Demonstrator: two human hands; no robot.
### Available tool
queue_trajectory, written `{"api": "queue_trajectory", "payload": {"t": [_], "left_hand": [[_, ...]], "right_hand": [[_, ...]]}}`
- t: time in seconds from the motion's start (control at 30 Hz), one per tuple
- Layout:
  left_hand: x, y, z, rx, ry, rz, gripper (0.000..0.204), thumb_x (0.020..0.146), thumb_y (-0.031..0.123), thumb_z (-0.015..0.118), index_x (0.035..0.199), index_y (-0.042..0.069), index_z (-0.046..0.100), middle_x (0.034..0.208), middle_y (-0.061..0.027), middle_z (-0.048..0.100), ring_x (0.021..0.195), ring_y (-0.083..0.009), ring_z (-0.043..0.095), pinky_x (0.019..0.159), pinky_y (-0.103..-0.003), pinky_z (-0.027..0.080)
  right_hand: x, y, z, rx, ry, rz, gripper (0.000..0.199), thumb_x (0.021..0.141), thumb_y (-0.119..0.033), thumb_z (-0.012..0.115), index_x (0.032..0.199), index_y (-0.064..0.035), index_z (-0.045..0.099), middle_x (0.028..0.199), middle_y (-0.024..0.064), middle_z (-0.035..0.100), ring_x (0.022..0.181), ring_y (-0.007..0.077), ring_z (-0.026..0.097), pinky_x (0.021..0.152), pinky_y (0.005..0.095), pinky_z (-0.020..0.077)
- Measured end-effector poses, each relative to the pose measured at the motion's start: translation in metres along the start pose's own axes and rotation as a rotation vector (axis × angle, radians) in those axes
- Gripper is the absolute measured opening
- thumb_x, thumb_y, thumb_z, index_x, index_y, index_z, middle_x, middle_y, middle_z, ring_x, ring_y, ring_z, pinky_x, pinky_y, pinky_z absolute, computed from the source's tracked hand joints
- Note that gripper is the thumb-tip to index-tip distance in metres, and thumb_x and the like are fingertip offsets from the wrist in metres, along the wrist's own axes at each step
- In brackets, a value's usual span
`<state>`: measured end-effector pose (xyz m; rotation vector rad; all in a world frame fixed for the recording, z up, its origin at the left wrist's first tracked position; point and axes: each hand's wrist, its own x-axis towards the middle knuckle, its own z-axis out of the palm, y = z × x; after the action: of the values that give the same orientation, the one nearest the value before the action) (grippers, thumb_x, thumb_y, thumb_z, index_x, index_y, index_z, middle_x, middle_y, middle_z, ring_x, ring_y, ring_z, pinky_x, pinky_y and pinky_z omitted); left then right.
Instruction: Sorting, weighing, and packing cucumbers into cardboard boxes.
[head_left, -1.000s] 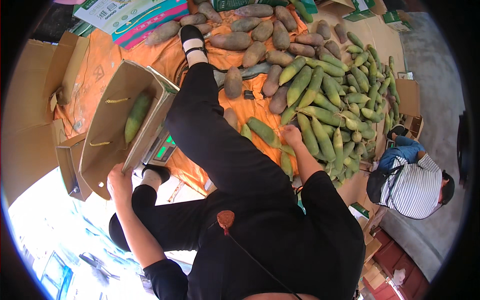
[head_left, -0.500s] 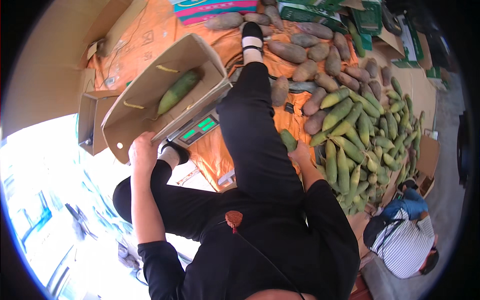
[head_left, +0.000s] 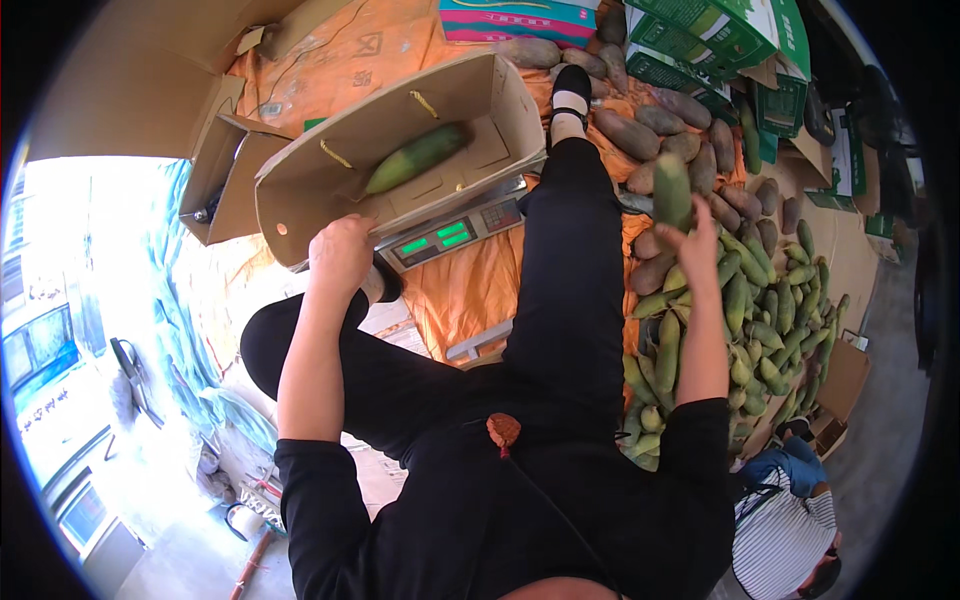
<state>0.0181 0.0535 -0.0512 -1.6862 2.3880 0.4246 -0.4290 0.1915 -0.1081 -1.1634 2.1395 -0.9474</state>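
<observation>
My left hand (head_left: 342, 252) is closed on the near rim of an open cardboard box (head_left: 462, 92). One green radish (head_left: 418, 158) lies inside, toward the middle of its floor. The box rests on a digital scale (head_left: 440, 240) with green lit displays. On the right, my right hand (head_left: 697, 243) has its thumb and fingers around the lower end of another green radish (head_left: 672, 188), which stands nearly upright and is slightly blurred. Just below that hand spreads a heap of green radishes (head_left: 775, 325).
Several brownish-purple radishes (head_left: 625, 132) lie on the orange sheet (head_left: 340, 62) beyond my outstretched foot. Green cartons (head_left: 700, 40) stand at the far right, a pink and blue box (head_left: 515, 22) at the back. A smaller open carton (head_left: 228, 180) is left of the scale. A person (head_left: 785, 530) sits lower right.
My right hand has lifted a radish from beside my thigh, up and to the right. My left hand stays on the box rim. The whole view has shifted.
</observation>
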Motion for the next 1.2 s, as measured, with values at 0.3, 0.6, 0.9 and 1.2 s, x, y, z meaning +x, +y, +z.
{"api": "queue_trajectory", "payload": {"t": [0.3,0.6,0.9,1.2], "left_hand": [[-0.006,-0.006,-0.002,-0.051,0.025,0.023,0.015,0.073,0.011,0.06,0.087,0.007,0.066,0.088,-0.013,0.062,0.085,-0.0344,0.059,0.073,-0.044,0.048],[-0.008,-0.009,0.004,-0.044,0.027,0.084,0.017,0.074,0.017,0.062,0.087,0.006,0.066,0.086,-0.0147,0.062,0.085,-0.0342,0.059,0.073,-0.043,0.047],[-0.005,0.0,0.001,-0.026,-0.032,0.079,0.012,0.075,0.014,0.061,0.083,0.006,0.065,0.086,-0.0137,0.063,0.083,-0.034,0.06,0.072,-0.043,0.048],[-0.006,-0.004,0.0,-0.081,-0.031,0.001,0.018,0.074,0.013,0.061,0.088,0.003,0.064,0.085,-0.0167,0.062,0.084,-0.0361,0.058,0.072,-0.044,0.045]], "right_hand": [[0.049,-0.235,0.046,-0.148,-0.185,-0.739,0.062,0.061,-0.011,0.074,0.119,-0.0089,0.051,0.112,0.0097,0.057,0.104,0.0278,0.055,0.091,0.0355,0.0429],[0.032,-0.24,0.213,-0.612,-0.565,-0.651,0.033,0.07,-0.01,0.062,0.102,-0.0106,0.058,0.102,0.0099,0.059,0.1,0.0291,0.055,0.077,0.0491,0.0458],[0.026,-0.216,0.232,-0.784,-0.674,-0.444,0.025,0.081,-0.016,0.054,0.101,-0.0099,0.067,0.107,0.0084,0.064,0.104,0.0253,0.057,0.079,0.0527,0.0438],[0.022,-0.231,0.081,0.049,-0.349,-0.602,0.031,0.076,-0.023,0.065,0.104,-0.0094,0.062,0.095,0.0111,0.065,0.088,0.0275,0.063,0.076,0.0346,0.0492]]}}
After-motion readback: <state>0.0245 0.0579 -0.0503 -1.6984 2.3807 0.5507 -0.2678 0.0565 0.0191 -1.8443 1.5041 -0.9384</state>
